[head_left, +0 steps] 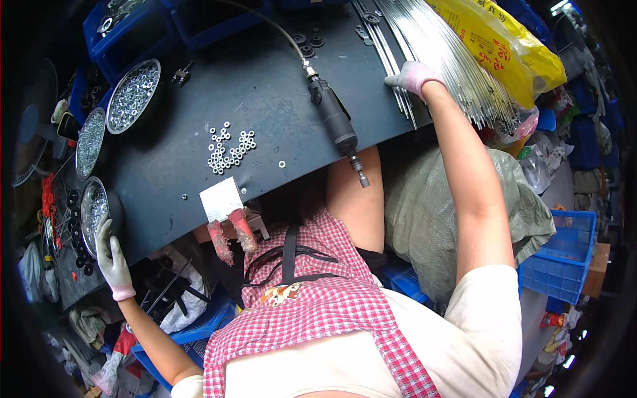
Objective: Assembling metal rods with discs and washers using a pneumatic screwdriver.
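My left hand (115, 265), in a pale glove, is at the lower left with its fingers stretched out against the near side of a round metal bowl (95, 211) of small shiny parts. My right hand (419, 78), gloved in white and pink, lies over thin metal rods (398, 93) at the table's right end. Its fingers look bent down around them; the fingertips are partly hidden. A black power screwdriver (335, 123) with a socket tip lies left of that hand, its hose running to the back. Several small nuts (229, 156) are scattered mid-table.
Two more bowls of small parts (133, 96) (89, 142) stand at the left. A white block (221, 199) with two red-wrapped handles sits at the front edge. A yellow plastic bag (511, 46) lies beyond the larger rod bundle (458, 66). A woven sack (444, 219) and blue crate (561, 255) are at right.
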Available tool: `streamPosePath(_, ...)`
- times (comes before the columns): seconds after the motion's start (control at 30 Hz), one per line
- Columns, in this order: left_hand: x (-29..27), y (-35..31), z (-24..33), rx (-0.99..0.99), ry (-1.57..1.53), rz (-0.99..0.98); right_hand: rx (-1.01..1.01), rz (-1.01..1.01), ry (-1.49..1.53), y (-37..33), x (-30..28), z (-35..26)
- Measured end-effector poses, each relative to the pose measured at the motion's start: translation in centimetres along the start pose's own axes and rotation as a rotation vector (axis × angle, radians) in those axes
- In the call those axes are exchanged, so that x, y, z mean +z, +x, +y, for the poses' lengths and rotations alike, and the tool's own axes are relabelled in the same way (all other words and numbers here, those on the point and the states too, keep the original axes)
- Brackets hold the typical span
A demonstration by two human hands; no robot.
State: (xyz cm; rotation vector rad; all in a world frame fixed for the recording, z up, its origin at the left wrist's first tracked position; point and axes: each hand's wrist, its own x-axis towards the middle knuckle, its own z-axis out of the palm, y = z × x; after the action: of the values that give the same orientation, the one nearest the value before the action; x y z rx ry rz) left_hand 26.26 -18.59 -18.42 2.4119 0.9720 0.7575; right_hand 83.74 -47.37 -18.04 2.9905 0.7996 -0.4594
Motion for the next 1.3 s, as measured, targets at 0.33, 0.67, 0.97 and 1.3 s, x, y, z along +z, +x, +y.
streamPosePath(0.33,0.5,0.0,1.5,0.049,-0.003,-0.008,0.009,0.008,0.023,0.2,0.8,1.7)
streamPosePath(0.67,1.6,-0.3,1.4,0.053,-0.143,-0.055,0.180,-0.013,-0.005,-2.7,1.3,2.1)
streamPosePath(0.97,2.0,-1.4,0.8,-0.033,-0.229,-0.082,0.161,0.010,-0.049,-5.9,1.3,2.0)
streamPosePath(1.3,2.4,-5.4,1.0,-0.088,-0.267,-0.100,0.098,0.087,0.463,-2.9,3.4,5.8)
